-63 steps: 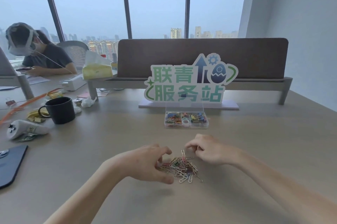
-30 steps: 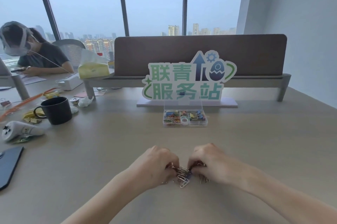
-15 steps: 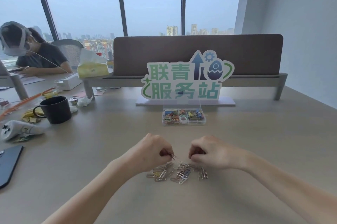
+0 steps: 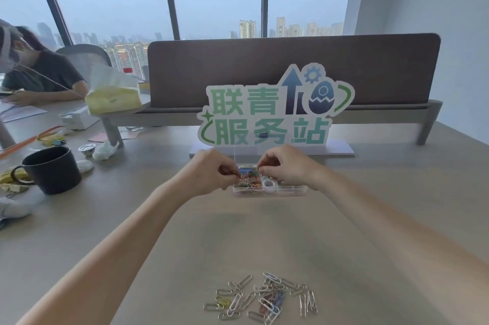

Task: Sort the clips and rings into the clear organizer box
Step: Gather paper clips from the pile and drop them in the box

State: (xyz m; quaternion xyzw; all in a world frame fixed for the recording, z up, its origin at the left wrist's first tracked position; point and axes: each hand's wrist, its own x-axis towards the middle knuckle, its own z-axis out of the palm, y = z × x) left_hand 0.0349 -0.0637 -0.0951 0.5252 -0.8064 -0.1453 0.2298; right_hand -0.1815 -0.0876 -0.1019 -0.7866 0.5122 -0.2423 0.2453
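Paper clips (image 4: 262, 298) are lying in one loose pile on the desk (image 4: 383, 218), well behind both hands, near the bottom edge of the view; the pile is holding roughly two dozen pieces, silver and coloured, and overlapping is preventing an exact count. One clear organizer box (image 4: 288, 190) is sitting directly beneath both hands. Its left compartment, under the left hand (image 4: 211, 173), is holding a tangle of coloured clips (image 4: 247, 179). One white ring (image 4: 269, 187) is lying in the middle compartment, just below the right hand (image 4: 287, 167). The right compartment is being hidden by the right hand.

The left hand is pinching a few coloured clips between thumb and fingers over the left compartment. The right hand is closing its fingertips in a pinch over the same compartment; what it is gripping cannot be told.

One green lettered sign (image 4: 272, 110) is standing just beyond both hands. One dark mug (image 4: 53, 170) is standing well to the left of the left hand. One yellow tissue box (image 4: 113, 98) is sitting farther left and beyond, near a seated person (image 4: 39, 73).
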